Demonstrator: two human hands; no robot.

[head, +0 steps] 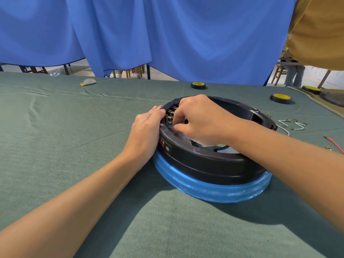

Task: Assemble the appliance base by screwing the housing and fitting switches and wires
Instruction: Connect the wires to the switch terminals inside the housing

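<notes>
Head view, from the left: the left hand [147, 131] lies with straight fingers flat against the outer wall of the black housing [204, 161], fingertips at the rim just beside the switch block [170, 113]. That brace matters, I judge, because a push on the brass terminals could otherwise slide the ring across the green cloth [74, 146]. The housing sits right of the table's middle, on top of a blue film-wrapped ring [204, 191]. Next across, the right hand [197, 121] reaches over the rim with fingers curled and tips drawn together at the lower terminals (whether they pinch a connector I cannot tell; the knuckles hide it). To do this step well, a connector should meet its tab square and be pushed straight, not rocked, with the left palm taking the counter-force. Farther right, loose white wires [292, 125] and a red wire [336, 145] lie on the cloth beside the housing, probably waiting for their terminals. Checking each against its tab before seating seems wise.
</notes>
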